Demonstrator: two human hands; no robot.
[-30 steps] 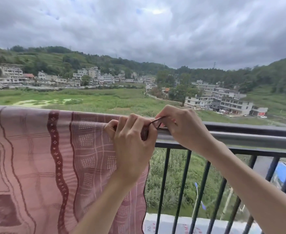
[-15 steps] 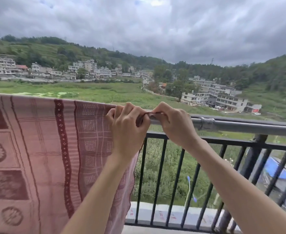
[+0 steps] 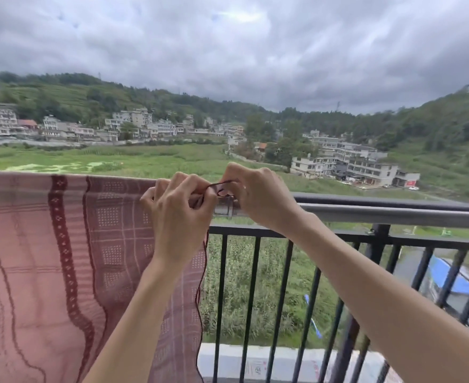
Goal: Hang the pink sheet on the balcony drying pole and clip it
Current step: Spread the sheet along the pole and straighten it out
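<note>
The pink patterned sheet [image 3: 62, 258] hangs over the silver drying pole [image 3: 393, 214] along the balcony rail and covers its left part. My left hand [image 3: 178, 214] is closed on the sheet's top right corner at the pole. My right hand [image 3: 261, 197] is just to its right, above the pole, with its fingers pinched on a thin dark cord or wire loop [image 3: 222, 186] that runs between both hands. I cannot tell whether this loop is a clip or a string. The pole under my hands is hidden.
A black railing [image 3: 366, 240] with vertical bars runs below the pole, with a thicker post [image 3: 377, 244] on the right. The pole is bare to the right of my hands. Beyond lie green fields, buildings and hills.
Both hands stay at the sheet's top right corner. The dark loop now arches a little higher between them. My view has shifted slightly.
</note>
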